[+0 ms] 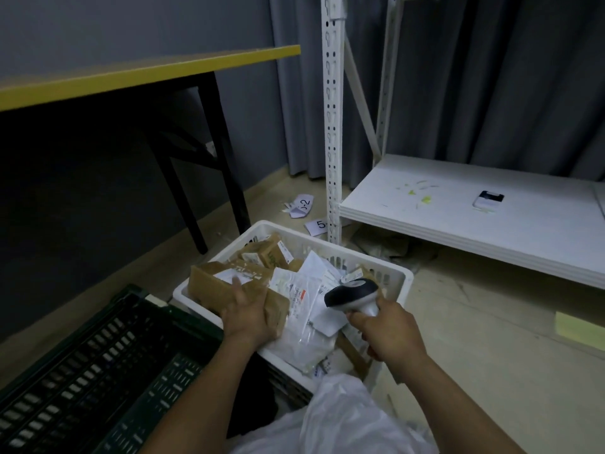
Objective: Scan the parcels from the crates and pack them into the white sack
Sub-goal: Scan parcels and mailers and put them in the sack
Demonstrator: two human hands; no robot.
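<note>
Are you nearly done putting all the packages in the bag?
No. Done: the dark green crate looks empty. In hand: the left hand holds a brown cardboard parcel over the white crate while the right hand grips the barcode scanner. Left: that crate is full of parcels, and what the white sack holds is hidden.

White crate point(327, 247) holds parcels point(304, 299) — a brown box point(212, 283) (label up) tilted at its left rim — beside the white sack point(343, 417).
</note>
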